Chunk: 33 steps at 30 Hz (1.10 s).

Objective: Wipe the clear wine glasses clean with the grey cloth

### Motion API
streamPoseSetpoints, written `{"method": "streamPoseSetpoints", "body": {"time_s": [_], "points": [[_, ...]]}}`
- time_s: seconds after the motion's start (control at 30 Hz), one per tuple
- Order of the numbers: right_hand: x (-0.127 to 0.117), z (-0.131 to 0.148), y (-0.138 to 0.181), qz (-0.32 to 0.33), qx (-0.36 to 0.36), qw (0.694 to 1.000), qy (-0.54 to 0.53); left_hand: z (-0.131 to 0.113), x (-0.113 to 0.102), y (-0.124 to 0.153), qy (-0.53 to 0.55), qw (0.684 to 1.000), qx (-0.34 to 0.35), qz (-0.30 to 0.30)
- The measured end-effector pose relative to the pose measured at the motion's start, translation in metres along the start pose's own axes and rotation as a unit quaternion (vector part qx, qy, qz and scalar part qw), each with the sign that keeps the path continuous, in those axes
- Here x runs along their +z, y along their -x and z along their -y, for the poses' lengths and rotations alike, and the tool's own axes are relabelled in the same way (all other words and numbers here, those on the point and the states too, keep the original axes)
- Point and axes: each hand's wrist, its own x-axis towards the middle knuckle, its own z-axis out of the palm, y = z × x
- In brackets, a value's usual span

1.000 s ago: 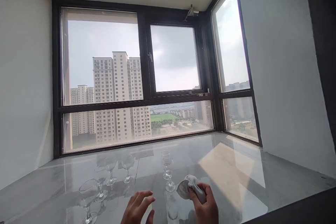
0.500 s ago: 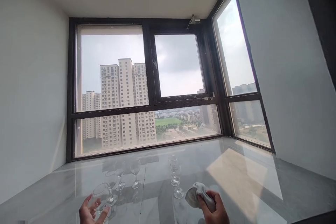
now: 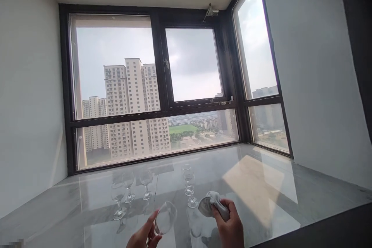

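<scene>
My left hand (image 3: pixel 145 234) grips a clear wine glass (image 3: pixel 166 217), tilted and raised near the bottom middle of the view. Its lower part is hidden by my fingers. Bunched in my right hand (image 3: pixel 230 224) is a grey cloth (image 3: pixel 215 205), pinched between thumb and fingers, a short way right of the glass. Left of my left hand, three stemmed glasses stand upright on the sill: a near one (image 3: pixel 118 201), one behind it (image 3: pixel 129 188) and another (image 3: pixel 147 186). Two more stand beyond the cloth, a front glass (image 3: pixel 192 198) and a rear glass (image 3: pixel 188 180).
The glossy grey window sill (image 3: pixel 95 205) reflects light and the glasses. A dark window frame (image 3: pixel 197 149) borders it at the back, a white wall (image 3: pixel 26 104) on the left and another wall (image 3: pixel 314 85) on the right. The sill's front edge (image 3: pixel 319 221) runs across the lower right.
My left hand has carried the wine glass right, away from the standing glasses and closer to the cloth. My right hand keeps the cloth, and the view has shifted slightly.
</scene>
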Motion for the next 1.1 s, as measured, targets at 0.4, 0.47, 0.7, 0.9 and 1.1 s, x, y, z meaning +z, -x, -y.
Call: {"method": "streamPoseSetpoints", "body": {"time_s": [0.4, 0.47, 0.7, 0.9, 1.1], "points": [[0.013, 0.039, 0.028, 0.077, -0.133, 0.981, -0.118, -0.059, 0.068, -0.028, -0.09, 0.974, -0.012, 0.207], [0.008, 0.047, 0.024, 0.08, -0.136, 0.981, -0.116, -0.059, 0.072, -0.029, -0.069, 0.969, 0.009, 0.237], [-0.008, 0.045, 0.001, 0.014, -0.119, 0.991, -0.067, -0.051, 0.102, -0.038, 0.059, 0.982, 0.045, 0.176], [-0.018, 0.015, -0.017, 0.012, -0.104, 0.994, 0.005, -0.053, 0.113, -0.046, 0.151, 0.979, -0.035, 0.134], [-0.019, -0.012, -0.023, 0.044, -0.115, 0.991, 0.06, -0.05, 0.118, -0.051, 0.24, 0.958, -0.094, 0.127]]}}
